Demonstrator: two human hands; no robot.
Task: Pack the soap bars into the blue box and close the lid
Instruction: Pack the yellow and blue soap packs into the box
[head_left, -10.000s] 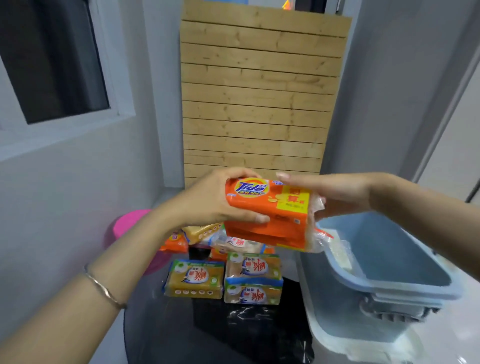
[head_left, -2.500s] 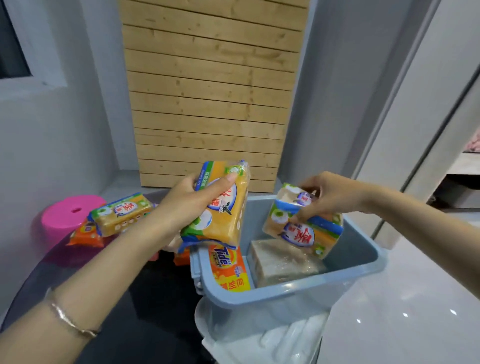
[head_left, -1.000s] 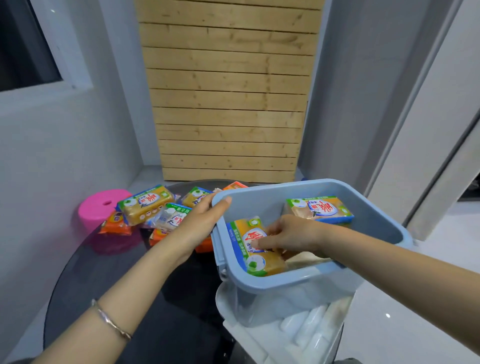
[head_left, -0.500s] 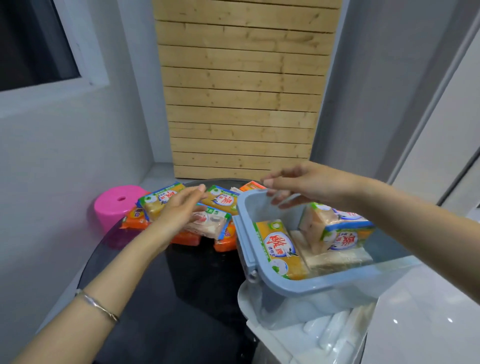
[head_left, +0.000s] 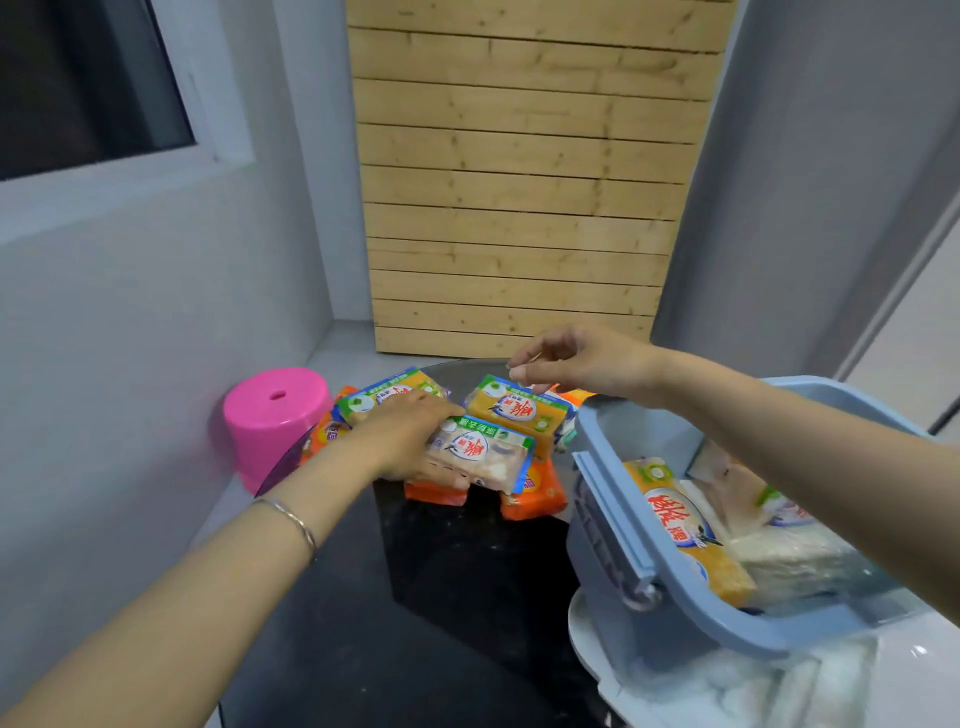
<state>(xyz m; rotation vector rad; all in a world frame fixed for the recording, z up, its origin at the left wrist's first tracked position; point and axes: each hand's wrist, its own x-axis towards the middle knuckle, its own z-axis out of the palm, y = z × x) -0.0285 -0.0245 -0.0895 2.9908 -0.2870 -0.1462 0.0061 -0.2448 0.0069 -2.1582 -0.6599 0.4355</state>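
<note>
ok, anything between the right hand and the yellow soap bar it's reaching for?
Nothing visible. The right hand hovers open just above the yellow soap bar, with clear air between them. The left hand is off to the side on a white soap bar.

Left hand grips a pale soap pack beside the blue box.

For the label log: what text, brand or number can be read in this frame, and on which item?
"雕牌": red characters on the yellow soap bar standing inside the blue box.
Red brand characters on the yellow bar on the table: blurred.
Pale soap bar under the left hand: green strip and logo, unreadable.
Orange packs: print mostly hidden.
</note>
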